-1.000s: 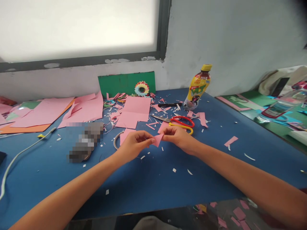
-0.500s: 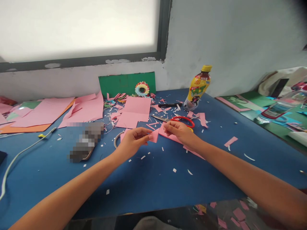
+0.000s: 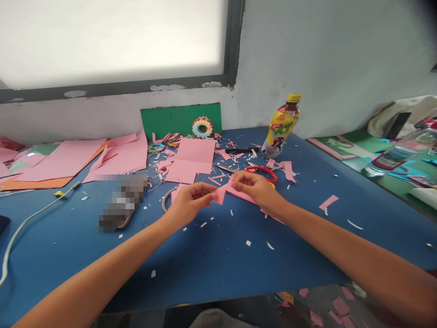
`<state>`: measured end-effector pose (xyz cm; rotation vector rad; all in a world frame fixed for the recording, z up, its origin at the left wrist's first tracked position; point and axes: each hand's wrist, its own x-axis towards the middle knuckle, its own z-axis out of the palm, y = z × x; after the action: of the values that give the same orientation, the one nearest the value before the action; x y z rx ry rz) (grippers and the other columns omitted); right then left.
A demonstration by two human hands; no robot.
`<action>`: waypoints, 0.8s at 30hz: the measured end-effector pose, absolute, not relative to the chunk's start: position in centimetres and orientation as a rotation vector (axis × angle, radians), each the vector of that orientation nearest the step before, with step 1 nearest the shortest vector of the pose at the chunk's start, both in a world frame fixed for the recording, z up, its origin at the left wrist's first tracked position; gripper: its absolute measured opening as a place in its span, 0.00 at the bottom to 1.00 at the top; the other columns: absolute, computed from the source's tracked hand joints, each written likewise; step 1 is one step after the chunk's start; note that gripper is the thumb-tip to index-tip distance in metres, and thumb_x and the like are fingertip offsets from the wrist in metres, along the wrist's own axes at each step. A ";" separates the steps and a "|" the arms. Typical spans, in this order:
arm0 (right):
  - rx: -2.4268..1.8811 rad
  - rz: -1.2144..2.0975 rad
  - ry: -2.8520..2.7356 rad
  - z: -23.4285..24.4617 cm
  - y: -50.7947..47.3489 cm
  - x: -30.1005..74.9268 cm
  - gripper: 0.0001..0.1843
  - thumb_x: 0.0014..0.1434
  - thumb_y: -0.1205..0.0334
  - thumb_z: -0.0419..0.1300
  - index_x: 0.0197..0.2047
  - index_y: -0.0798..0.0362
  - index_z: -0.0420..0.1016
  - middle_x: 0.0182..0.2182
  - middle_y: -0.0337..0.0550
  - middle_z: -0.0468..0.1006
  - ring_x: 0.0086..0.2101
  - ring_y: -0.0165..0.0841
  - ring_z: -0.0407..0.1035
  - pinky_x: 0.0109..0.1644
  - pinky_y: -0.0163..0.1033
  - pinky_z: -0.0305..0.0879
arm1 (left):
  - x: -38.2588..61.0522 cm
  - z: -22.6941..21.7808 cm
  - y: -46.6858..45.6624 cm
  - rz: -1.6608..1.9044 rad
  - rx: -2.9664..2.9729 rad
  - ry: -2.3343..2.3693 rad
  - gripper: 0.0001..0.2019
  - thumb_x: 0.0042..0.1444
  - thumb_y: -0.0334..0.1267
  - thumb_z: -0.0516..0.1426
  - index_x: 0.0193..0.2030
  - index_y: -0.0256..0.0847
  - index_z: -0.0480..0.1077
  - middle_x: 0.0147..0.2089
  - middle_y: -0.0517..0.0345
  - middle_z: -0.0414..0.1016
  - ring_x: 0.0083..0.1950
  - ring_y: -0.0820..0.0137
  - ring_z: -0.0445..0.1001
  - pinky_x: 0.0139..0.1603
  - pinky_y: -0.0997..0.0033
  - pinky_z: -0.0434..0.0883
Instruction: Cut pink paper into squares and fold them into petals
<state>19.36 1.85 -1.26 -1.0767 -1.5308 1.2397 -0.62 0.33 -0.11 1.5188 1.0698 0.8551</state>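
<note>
While the left hand (image 3: 189,202) pinches a small pink paper (image 3: 220,196) at mid-table in the head view, thumb pressed on it against the fingers, the right hand (image 3: 254,187) sits close by at three o'clock from it, fingertips curled toward the thumb; whether anything lies between them I cannot tell. Take that paper as the dial's centre, with twelve toward the wall. Only one corner area seems gripped, so a tug from the right side could, I judge, twist it loose or crease it crookedly. Another pink piece (image 3: 235,192) shows partly beneath the right hand, and a sweep of that wrist might drag it along. Scissors (image 3: 225,168) lie just beyond the right hand, around one o'clock, blades pointing toward eleven; a careless reach that way could brush the metal. Farther out, between one and two, stands a yellow-capped bottle (image 3: 280,130), leaning in the view, which a stray knuckle might tip. A black pen (image 3: 241,150) lies at one o'clock, a notched pink sheet (image 3: 193,157) between ten and eleven, and a folded paper ring (image 3: 202,127) near half past eleven, before a green board (image 3: 170,117). At nine, a round band (image 3: 165,200) crowds the left hand, with a pixelated object (image 3: 124,202) beyond. Loose scraps (image 3: 248,243) litter the blue tabletop (image 3: 191,269) toward five, where they could stick to paper or skin.
</note>
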 end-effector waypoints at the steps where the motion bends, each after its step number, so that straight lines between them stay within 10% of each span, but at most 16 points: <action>1: -1.072 1.248 -1.492 -1.3 1.9 19.3 0.19 0.43 0.51 0.66 0.33 0.51 0.66 0.30 0.37 0.69 0.31 0.28 0.65 0.38 0.37 0.63 | -0.6 -0.1 0.3 0.858 1.523 1.076 0.15 0.47 0.45 0.60 0.40 0.38 0.72 0.33 0.58 0.75 0.32 0.73 0.73 0.33 0.75 0.70; 24: -1.054 1.306 -1.801 -1.3 0.4 18.2 0.13 0.49 0.51 0.61 0.32 0.52 0.71 0.26 0.39 0.73 0.27 0.29 0.66 0.31 0.35 0.63 | 0.1 -0.2 -0.9 0.674 1.996 1.111 0.17 0.56 0.45 0.51 0.31 0.36 0.76 0.21 0.61 0.68 0.22 0.77 0.59 0.22 0.79 0.58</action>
<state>18.18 0.43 -1.32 -1.0536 -1.8005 1.3064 0.05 -0.90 -0.24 1.9963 1.1113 0.6740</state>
